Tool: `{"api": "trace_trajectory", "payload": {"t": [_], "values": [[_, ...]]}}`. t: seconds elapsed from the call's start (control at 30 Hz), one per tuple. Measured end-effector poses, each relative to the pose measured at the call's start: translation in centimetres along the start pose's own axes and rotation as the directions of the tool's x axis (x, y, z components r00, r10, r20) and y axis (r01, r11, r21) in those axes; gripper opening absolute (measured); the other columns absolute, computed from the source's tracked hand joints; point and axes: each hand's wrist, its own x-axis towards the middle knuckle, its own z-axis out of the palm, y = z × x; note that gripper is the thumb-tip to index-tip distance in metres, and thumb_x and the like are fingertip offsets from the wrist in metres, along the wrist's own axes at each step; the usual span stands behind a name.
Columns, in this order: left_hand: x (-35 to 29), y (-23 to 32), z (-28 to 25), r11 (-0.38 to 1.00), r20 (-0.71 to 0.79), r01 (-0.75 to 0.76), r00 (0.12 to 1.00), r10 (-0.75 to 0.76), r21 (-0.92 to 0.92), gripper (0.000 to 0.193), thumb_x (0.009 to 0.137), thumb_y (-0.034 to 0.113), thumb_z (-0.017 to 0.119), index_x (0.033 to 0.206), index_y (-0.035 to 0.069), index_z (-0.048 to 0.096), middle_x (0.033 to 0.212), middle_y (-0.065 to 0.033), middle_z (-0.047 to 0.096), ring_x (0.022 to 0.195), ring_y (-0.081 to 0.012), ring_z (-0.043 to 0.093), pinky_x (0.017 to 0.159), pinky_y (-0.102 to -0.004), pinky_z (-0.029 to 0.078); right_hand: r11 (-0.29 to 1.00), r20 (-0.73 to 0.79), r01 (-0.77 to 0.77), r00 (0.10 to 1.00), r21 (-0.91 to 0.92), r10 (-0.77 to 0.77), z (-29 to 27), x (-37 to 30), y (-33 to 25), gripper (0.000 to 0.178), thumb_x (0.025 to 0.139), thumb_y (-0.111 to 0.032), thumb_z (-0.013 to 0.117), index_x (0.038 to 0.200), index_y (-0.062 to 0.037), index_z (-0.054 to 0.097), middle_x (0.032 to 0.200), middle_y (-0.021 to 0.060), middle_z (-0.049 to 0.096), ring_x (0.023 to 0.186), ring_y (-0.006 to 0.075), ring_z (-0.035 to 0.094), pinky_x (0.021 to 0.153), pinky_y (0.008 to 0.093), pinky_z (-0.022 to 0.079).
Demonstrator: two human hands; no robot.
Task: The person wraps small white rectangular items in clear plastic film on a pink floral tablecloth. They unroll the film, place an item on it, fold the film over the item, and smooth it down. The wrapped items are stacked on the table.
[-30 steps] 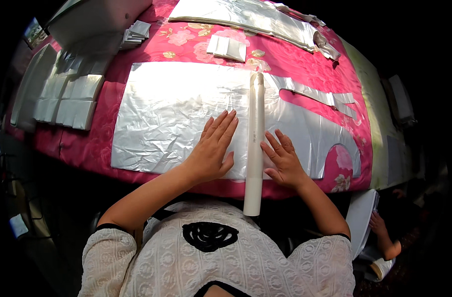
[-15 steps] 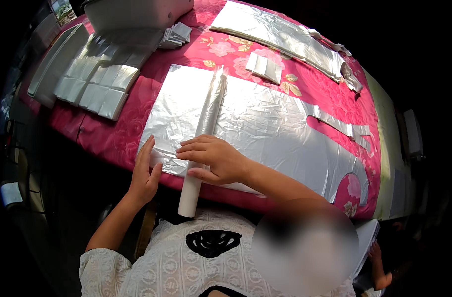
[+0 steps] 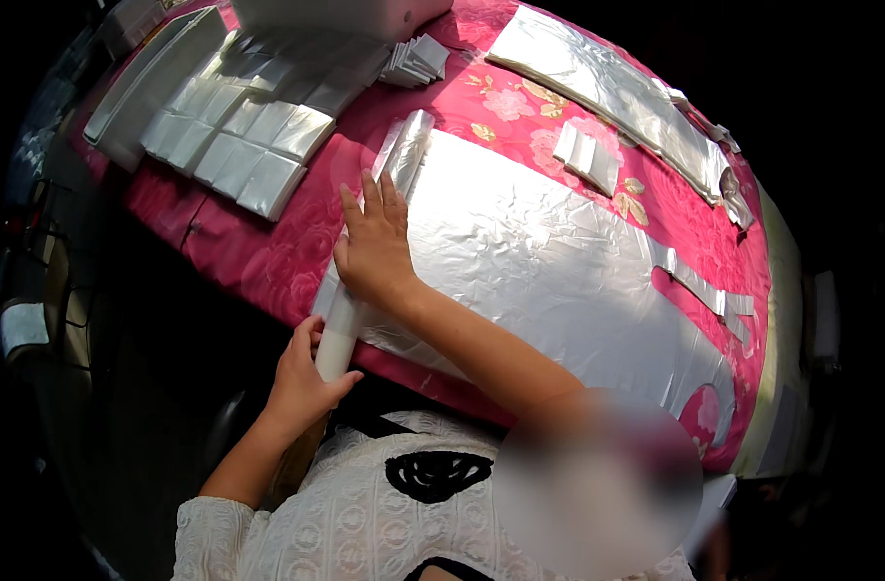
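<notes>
A white tube (image 3: 340, 334), wrapped with silvery film along its far part, lies along the left edge of a flat sheet of silvery-white plastic bags (image 3: 520, 232). The bags have cut-out handles at their right end. My left hand (image 3: 305, 376) grips the near end of the tube, thumb on one side and fingers on the other. My right hand (image 3: 376, 242) rests palm down over the tube's middle, fingers stretched toward its far end. It hides part of the film under it.
A pink flowered cloth (image 3: 268, 261) covers the table. Folded plastic packs (image 3: 268, 179) sit in rows at the left, beside a pale bin (image 3: 336, 17). A small folded pack (image 3: 588, 158) and another bag stack (image 3: 607, 97) lie farther back.
The tube has shifted left over the bags, to their left edge. My right hand has moved farther along it and flattened. My left hand has come down from the bags to grip its near end.
</notes>
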Motion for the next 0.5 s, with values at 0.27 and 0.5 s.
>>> {"api": "trace_trajectory", "payload": {"t": [0.27,0.5], "values": [[-0.1,-0.6,-0.6,0.116,0.477,0.463,0.834,0.277,-0.879,0.077,0.073,0.029,0.07,0.129,-0.008,0.033,0.118,-0.0232,0.054,0.092,-0.0223,0.062,0.08,-0.0332,0.053,-0.483,0.532,-0.373,0.811,0.792,0.245,-5.3,0.4,-0.5,0.063,0.075,-0.017,0.066,0.125,-0.0007,0.031,0.098,0.0118,0.052,0.084,0.0181,0.057,0.078,0.0322,0.05],[1.7,2.4,0.5,0.543,0.516,0.403,0.854,0.067,-0.737,0.07,0.081,0.043,0.059,0.127,-0.005,0.037,0.108,-0.0202,0.056,0.084,-0.0216,0.061,0.069,-0.0309,0.053,-0.046,0.356,-0.371,0.84,0.927,0.409,-10.1,-0.5,-0.4,0.061,0.075,-0.018,0.069,0.12,0.0057,0.036,0.091,0.0113,0.053,0.081,0.0166,0.057,0.073,0.0326,0.051]]}}
